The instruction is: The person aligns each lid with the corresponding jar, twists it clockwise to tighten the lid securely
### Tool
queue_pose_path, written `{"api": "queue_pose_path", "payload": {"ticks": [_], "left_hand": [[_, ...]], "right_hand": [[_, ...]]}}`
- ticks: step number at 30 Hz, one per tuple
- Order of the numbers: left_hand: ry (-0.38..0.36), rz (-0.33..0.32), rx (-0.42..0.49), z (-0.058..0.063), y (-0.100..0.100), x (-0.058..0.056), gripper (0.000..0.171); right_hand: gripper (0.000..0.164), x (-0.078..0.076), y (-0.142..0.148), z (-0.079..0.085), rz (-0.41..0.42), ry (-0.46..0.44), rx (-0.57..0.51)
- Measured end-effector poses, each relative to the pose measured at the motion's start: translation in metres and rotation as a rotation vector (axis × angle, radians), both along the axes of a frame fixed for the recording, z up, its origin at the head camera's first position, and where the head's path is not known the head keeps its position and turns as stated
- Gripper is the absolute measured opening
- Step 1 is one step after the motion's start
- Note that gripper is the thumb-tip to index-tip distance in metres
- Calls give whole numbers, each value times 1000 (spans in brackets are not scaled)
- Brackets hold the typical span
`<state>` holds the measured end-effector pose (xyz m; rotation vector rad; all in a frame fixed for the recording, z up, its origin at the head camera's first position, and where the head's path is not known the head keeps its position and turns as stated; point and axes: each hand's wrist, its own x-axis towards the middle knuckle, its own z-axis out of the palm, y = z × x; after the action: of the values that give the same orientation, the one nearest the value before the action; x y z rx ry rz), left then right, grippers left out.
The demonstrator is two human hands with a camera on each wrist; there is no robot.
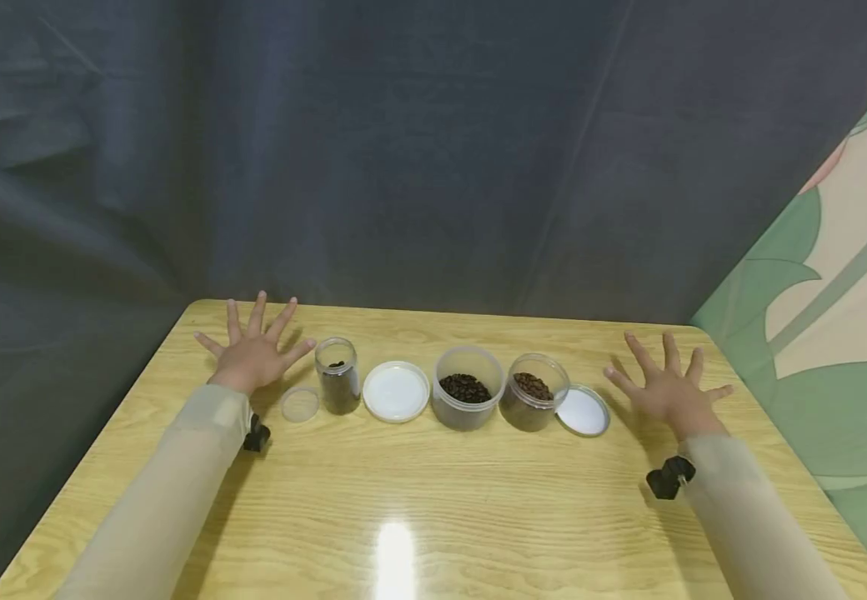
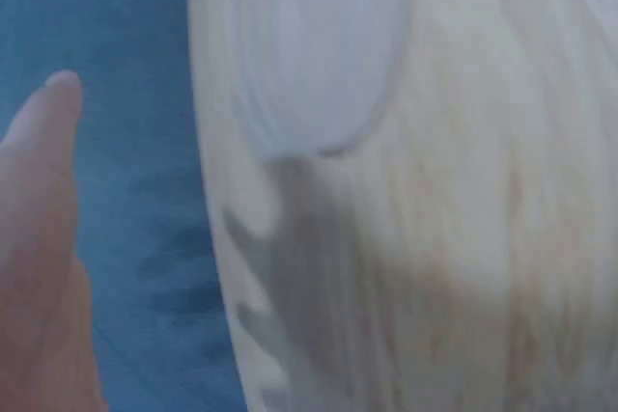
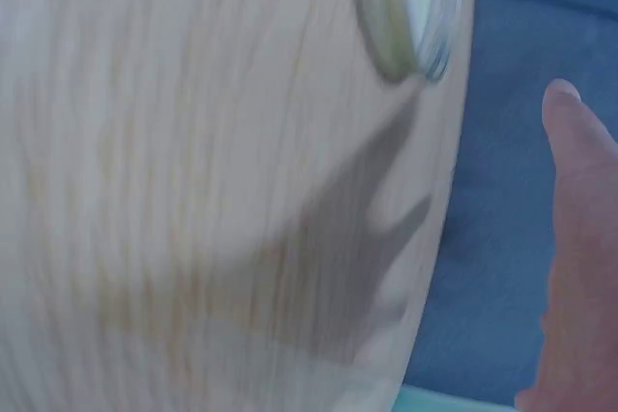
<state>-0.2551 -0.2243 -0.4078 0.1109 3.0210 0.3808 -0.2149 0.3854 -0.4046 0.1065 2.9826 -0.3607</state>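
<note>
My left hand (image 1: 251,357) is spread wide over the table's left side, holding nothing, its thumb near a tall clear jar (image 1: 339,385) with dark beans. Below that hand lies a small clear lid (image 1: 300,405). My right hand (image 1: 669,392), fingers also spread, hovers at the right with nothing in it. Nearest to it is a white-faced round lid (image 1: 583,411) leaning by a clear jar (image 1: 529,400) of brown beans. A translucent tub (image 1: 466,400) of darker beans stands left of that jar, beside a white lid (image 1: 396,392). Each wrist view shows one thumb (image 2: 39,238) (image 3: 584,229).
The wooden table (image 1: 433,483) reaches back to a dark curtain (image 1: 418,158). A floral-patterned cloth (image 1: 839,317) hangs along the right side. A black wrist camera (image 1: 671,477) sits on the right wrist, another (image 1: 257,435) on the left.
</note>
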Motion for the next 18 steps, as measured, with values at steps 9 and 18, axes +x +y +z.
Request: {"api": "queue_pose_path", "payload": {"ticks": [9, 18], "left_hand": [[-5, 9, 67, 8, 2, 9, 87], [5, 9, 163, 8, 4, 22, 85]], "right_hand": [[78, 12, -25, 2, 45, 140, -49], [69, 25, -55, 13, 102, 395, -151]]}}
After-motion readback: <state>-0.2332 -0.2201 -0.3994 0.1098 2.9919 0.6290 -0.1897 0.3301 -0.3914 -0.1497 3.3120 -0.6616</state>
